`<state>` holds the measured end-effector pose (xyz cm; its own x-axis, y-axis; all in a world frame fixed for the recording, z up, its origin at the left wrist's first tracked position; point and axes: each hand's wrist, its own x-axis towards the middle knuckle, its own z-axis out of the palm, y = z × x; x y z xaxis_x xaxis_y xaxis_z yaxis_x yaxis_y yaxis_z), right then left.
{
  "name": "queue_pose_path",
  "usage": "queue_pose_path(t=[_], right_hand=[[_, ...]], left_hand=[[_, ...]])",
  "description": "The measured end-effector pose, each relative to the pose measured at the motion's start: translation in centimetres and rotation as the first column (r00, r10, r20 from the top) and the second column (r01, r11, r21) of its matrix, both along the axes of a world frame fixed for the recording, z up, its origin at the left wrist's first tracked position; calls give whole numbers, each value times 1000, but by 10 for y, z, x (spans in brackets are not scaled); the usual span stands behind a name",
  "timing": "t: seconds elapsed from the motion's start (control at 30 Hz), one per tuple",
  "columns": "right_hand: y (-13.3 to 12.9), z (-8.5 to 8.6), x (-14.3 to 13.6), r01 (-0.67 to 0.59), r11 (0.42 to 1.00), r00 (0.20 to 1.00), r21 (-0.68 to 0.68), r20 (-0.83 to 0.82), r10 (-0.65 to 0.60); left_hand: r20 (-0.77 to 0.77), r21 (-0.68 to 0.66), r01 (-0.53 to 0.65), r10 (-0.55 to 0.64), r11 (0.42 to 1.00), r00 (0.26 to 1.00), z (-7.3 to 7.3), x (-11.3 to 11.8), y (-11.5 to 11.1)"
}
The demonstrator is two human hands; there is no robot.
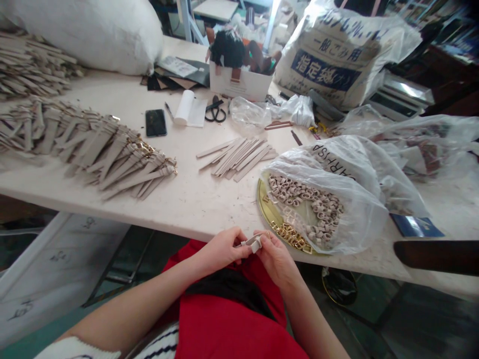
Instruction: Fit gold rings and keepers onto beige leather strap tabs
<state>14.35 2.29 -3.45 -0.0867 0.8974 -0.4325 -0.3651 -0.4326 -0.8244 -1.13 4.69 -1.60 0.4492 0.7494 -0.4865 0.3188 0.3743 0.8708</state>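
Note:
Just off the table's front edge, above my lap, my left hand point(226, 252) and my right hand point(276, 259) come close together. Between their fingertips is a beige strap point(255, 244), bent over, with what looks like a small keeper loop on it. Both hands are closed on it; fingers hide part of it. To the right lies a round yellow-green tray point(266, 203) with gold buckles point(290, 234) along its near side. Beige loops point(325, 212) fill a clear plastic bag point(359, 199) on that tray. Flat loose straps point(239, 155) lie in a small pile ahead of my hands.
At left, a long row of straps with gold buckles point(101, 144) covers the table point(209, 209). Further back are a phone point(155, 123), a paper roll point(185, 107), scissors point(215, 110) and a white box point(239, 84). Large stuffed bags point(337, 55) stand behind.

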Motion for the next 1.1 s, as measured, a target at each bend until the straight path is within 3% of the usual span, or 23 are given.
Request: queue_pose_path(t=[0.07,0.13,0.27,0.43,0.5,0.63,0.7,0.83,1.1], right_hand=[[-1,-3,-2,62,990,974,124,208,-87],[-1,-5,-3,75,965,896,252,408,-177],[-2,-8,-2,42,948,795,317,564,-224],[-2,-6,1,17,977,889,212,445,-111],[-1,-4,3,-61,986,911,158,411,-9],[-1,0,6,-266,959,844,97,503,183],[-2,2,7,-287,955,835,80,509,209],[-2,3,6,-267,963,899,33,367,237],[-7,-6,11,-194,981,946,-9,261,189]], left_hand=[[117,-104,-24,36,994,993,0,-1,-3],[164,-159,-45,71,986,984,0,-2,-4],[138,-172,-52,77,984,987,-2,-3,-3],[118,-148,-44,62,988,991,-8,-4,-4],[106,-116,-34,46,993,993,-9,-5,-4],[82,-109,-6,15,994,997,-8,-7,-3],[90,-114,11,-1,993,996,-7,-8,-2],[103,-128,29,-16,991,995,-6,-8,-1],[168,-201,41,-7,979,986,-9,-11,1]])
